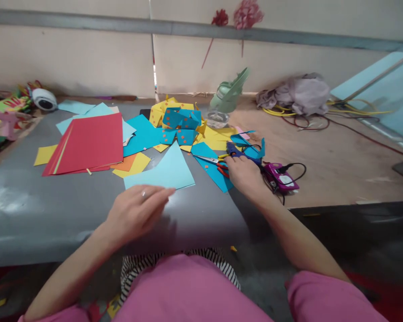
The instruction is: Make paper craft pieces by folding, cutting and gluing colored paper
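Note:
A folded light blue paper [166,172] lies on the grey table cover in front of me. My left hand [137,210] hovers at its lower left edge, fingers stretched out and nothing visible in it. My right hand [243,174] reaches to the scissors [208,158] with yellow and red handles, which lie on a darker blue sheet [216,176]. Its fingertips are hidden, so its hold on the handles cannot be made out. Just beyond that hand is a dark blue glue gun [237,151]. Blue and yellow paper shapes with orange dots [181,123] stand behind the light blue paper.
Red sheets [90,143] are stacked at the left, over light blue ones. A green fan [226,94] stands at the back. On the right are a purple power strip [282,177] with black cords, yellow cable [278,111] and a greyish cloth [302,94].

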Available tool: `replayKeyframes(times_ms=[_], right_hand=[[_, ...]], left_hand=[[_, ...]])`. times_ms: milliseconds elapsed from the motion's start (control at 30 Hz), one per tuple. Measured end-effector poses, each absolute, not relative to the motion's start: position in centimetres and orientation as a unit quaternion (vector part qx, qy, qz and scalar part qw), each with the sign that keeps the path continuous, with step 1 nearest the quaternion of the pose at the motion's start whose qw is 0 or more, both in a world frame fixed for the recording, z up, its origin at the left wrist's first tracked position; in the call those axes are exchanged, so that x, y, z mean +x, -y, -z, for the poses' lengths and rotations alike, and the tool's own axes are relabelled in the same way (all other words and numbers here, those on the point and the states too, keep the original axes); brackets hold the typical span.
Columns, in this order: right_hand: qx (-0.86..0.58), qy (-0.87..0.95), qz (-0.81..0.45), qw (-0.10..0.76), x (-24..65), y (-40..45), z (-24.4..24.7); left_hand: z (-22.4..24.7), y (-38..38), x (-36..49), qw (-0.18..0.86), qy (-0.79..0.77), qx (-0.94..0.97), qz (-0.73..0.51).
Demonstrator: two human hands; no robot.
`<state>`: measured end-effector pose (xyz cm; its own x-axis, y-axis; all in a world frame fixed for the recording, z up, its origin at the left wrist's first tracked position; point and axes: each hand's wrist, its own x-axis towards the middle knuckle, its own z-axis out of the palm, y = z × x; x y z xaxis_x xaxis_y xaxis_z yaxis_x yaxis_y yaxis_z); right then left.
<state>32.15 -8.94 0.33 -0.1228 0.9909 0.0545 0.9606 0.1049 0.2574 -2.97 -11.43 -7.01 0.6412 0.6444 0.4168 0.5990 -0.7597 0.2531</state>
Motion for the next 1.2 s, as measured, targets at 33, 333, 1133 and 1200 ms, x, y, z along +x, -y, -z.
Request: replayKeyframes(times_ms=[33,333,1133,1200], right_hand=[[0.657,-0.742,-0.113,0.075,32.0,8.7,-0.3],[0.655,-0.75,-0.012,0.091,33.3,5.6,-1.1],[0.385,-0.919,0.068,-0.054,26.9,11.0,1.4],[0.386,-0.919,0.06,-0.051,26.5,11.3,2.4]], left_hand=[[5.4,11.1,-2.9,0.03,-0.348,0.91,-0.223],[3.8,7.4,-4.1,0.066,-0.401,0.91,-0.085],[3.2,10.4,-6.0,0.12,-0.41,0.901,-0.068],[3.4,10.6,-6.6,0.126,-0.423,0.894,-0.076]])
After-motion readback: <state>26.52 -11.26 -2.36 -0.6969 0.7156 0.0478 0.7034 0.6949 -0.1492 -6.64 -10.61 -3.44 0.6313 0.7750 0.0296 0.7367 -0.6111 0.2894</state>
